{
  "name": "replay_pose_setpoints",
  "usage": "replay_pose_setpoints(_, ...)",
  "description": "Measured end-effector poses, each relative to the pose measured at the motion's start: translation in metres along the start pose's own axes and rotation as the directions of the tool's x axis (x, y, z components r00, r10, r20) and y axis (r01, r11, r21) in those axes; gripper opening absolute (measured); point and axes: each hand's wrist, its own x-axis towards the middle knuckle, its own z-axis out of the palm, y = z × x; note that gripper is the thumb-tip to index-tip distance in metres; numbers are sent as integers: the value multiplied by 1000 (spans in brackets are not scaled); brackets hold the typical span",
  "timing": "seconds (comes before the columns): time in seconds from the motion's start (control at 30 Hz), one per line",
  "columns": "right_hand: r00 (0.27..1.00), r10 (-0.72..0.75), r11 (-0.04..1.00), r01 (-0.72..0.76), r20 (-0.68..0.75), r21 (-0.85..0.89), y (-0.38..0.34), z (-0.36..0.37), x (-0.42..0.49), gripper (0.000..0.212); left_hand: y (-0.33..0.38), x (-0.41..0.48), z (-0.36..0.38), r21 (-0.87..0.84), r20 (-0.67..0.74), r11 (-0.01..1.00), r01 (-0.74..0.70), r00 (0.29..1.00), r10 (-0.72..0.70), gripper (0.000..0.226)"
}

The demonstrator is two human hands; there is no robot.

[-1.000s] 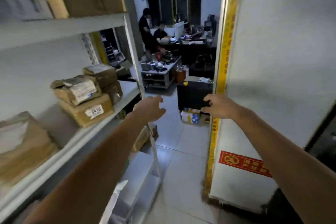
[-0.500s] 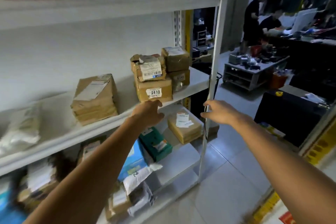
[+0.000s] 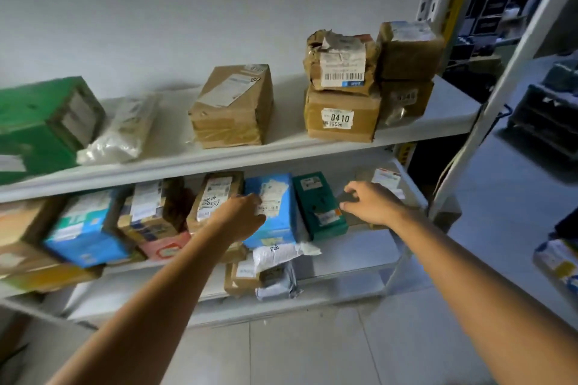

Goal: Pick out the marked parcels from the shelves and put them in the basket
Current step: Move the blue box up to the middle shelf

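Note:
I face a white shelf rack [image 3: 281,150] full of parcels. On the upper board stand a brown box labelled 0410 [image 3: 341,117], a torn barcode parcel [image 3: 341,64] on top of it, and another brown box [image 3: 233,105]. The lower board holds a blue box [image 3: 275,212], a dark green box [image 3: 319,203] and a brown labelled box [image 3: 215,197]. My left hand [image 3: 242,217] rests at the blue box's left edge, fingers curled against it. My right hand [image 3: 370,203] hovers open just right of the dark green box. No basket is in view.
A green box [image 3: 40,125] and a white bag [image 3: 122,131] sit at the upper left. More parcels crowd the lower left, with a white mailer [image 3: 281,251] and brown parcel [image 3: 242,275] below. The rack's upright [image 3: 500,87] stands right; tiled floor [image 3: 312,353] lies underneath.
My view has swung left and down from the doorway and room to the shelves. Both hands dropped from the upper board's edge to the parcels on the lower board.

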Motion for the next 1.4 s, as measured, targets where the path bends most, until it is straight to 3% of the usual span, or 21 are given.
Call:
replay_pose_setpoints(0.17,998,-25,998,22,57,51,-31,52,39,48,-55,-4,31,-18,62,997,75,995,-73,38)
replay_pose_setpoints(0.27,996,-32,997,26,81,66,-40,83,57,46,-77,-2,57,-113,74,990,82,994,-74,38)
replay_pose_setpoints(0.5,999,-7,997,3,54,72,-47,137,91,54,-93,25,105,-267,21,957,113,994,-112,50)
replay_pose_setpoints(0.67,997,25,940,-49,76,337,-51,170,109,62,-91,39,126,-370,-8,914,167,983,-183,44)
replay_pose_setpoints(0.87,992,106,843,-128,72,523,-48,184,114,66,-91,46,135,-580,-56,799,160,970,-235,49)
replay_pose_setpoints(1.1,986,115,821,-164,122,547,-26,175,100,65,-83,41,144,-731,32,663,163,978,-205,60)
replay_pose_setpoints(1.2,983,116,796,-179,145,579,-20,177,92,74,-77,44,146,-810,56,557,180,971,-231,51)
replay_pose_setpoints(1.3,982,117,783,-183,149,594,-16,180,85,78,-73,43,149,-831,91,515,211,964,-248,48)
replay_pose_setpoints(1.4,981,110,802,-181,157,569,-13,178,75,79,-71,37,149,-846,150,471,252,958,-243,60)
